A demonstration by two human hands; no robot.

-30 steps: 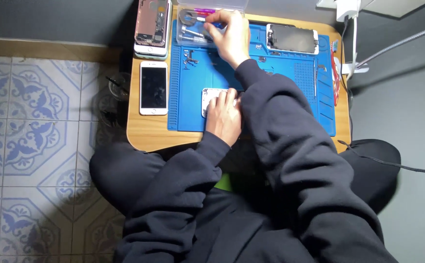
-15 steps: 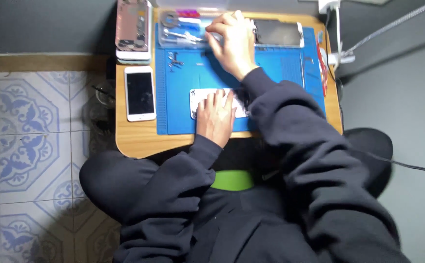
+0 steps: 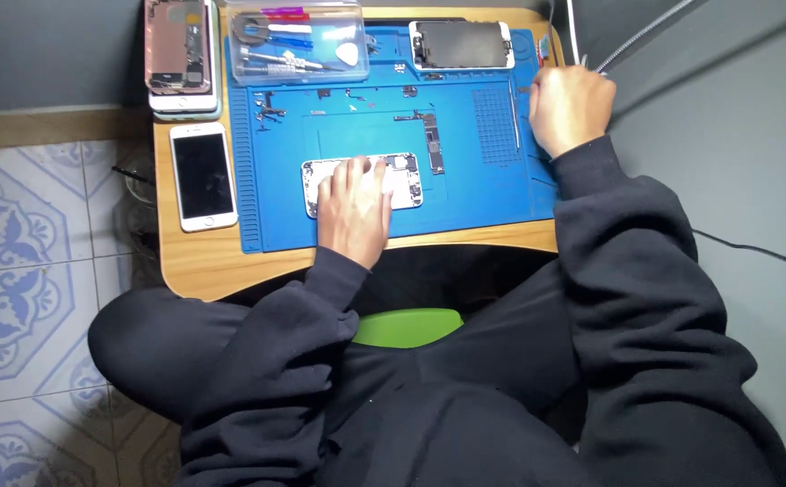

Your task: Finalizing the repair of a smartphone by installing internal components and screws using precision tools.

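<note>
Wooden tabletop (image 3: 213,266) carried your blue repair mat (image 3: 492,194).
Your left hand (image 3: 354,209) lay flat, fingers spread, on the opened phone (image 3: 404,177) mid-mat; your right hand (image 3: 571,106) was clenched at the mat's far right edge, its contents hidden.

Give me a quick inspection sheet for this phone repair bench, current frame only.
Surface: small wooden table with blue work mat on top.
Job's things: opened phone body on the mat; logic board beside it; detached screen at the mat's top.
Clutter: clear tool box, white phone, stacked phones, small loose parts on the mat.
Grippers: left hand flat on the phone body; right hand closed at the mat's right edge, contents hidden.
Cables: white ones top right; black cable on the floor.
Surroundings: patterned floor tiles, green seat.
</note>
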